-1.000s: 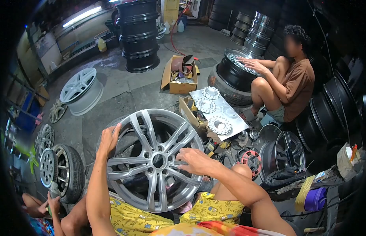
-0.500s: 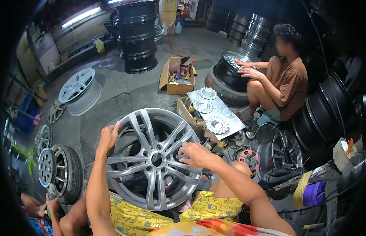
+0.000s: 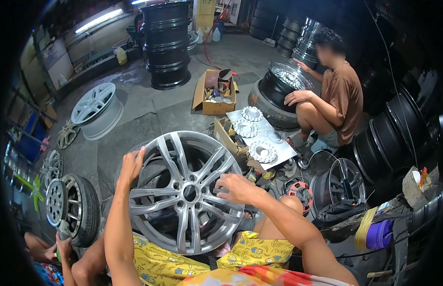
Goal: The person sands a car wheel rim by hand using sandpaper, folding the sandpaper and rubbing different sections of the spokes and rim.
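Note:
A silver alloy wheel with paired spokes and a dark centre hole lies before my knees, over what looks like a dark tire. My left hand rests on the rim's upper left edge, its fingers pointing away from me. Over the spokes at the wheel's right side is my right hand, its fingers bent and closed round something small and dark that I cannot make out.
A co-worker squats at a mesh wheel on a tire. Nearby are a parts box, a board with ring-shaped caps, a red-rimmed tool and stacked black rims. Another person's hands show lower left.
The co-worker at the mesh wheel has leaned away, with one hand raised off its face and the other at its near edge. My hands stay in nearly the same place on the silver wheel.

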{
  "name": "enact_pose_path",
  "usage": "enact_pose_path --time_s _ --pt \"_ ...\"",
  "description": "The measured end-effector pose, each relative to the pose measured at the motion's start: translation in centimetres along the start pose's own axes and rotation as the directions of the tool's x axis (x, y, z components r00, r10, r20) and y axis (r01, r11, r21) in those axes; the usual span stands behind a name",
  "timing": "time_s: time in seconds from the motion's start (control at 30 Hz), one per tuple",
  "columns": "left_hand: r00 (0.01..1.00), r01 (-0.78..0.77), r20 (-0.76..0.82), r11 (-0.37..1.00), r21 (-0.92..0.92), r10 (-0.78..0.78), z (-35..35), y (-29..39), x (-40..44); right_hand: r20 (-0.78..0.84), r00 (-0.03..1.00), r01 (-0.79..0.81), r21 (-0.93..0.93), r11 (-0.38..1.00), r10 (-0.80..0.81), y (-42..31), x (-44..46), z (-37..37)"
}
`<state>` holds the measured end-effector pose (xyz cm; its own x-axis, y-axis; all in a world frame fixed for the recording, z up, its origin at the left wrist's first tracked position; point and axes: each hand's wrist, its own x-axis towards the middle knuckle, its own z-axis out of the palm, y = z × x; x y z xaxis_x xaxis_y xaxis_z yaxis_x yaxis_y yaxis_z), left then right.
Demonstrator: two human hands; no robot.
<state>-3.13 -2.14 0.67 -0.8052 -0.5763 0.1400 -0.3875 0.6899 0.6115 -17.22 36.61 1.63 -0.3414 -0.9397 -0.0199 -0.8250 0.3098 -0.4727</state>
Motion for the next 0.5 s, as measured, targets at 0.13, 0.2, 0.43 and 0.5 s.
enact_pose_path --time_s 0.13,0.2,0.43,0.5 --pt "0.999 -0.023 -0.030 1.000 -0.011 0.022 0.2 -0.2 0.2 -0.030 0.999 0.022 0.024 0.999 -0.021 0.3 0.1 -0.2" --pt "1.000 -0.001 -0.006 1.000 -0.009 0.001 0.1 -0.2 0.1 -0.033 0.999 0.001 0.031 1.000 0.000 0.4 0.3 -1.3" --pt "0.999 0.010 -0.040 1.000 -0.014 -0.010 0.7 -1.2 0.6 -0.097 0.980 -0.170 0.024 0.985 0.172 10.9 3.2 -5.7" --pt "0.998 -0.012 -0.066 1.000 -0.010 0.011 0.8 -1.2 0.7 -0.143 0.950 -0.291 -0.066 0.955 0.279 15.9 3.5 -7.1"
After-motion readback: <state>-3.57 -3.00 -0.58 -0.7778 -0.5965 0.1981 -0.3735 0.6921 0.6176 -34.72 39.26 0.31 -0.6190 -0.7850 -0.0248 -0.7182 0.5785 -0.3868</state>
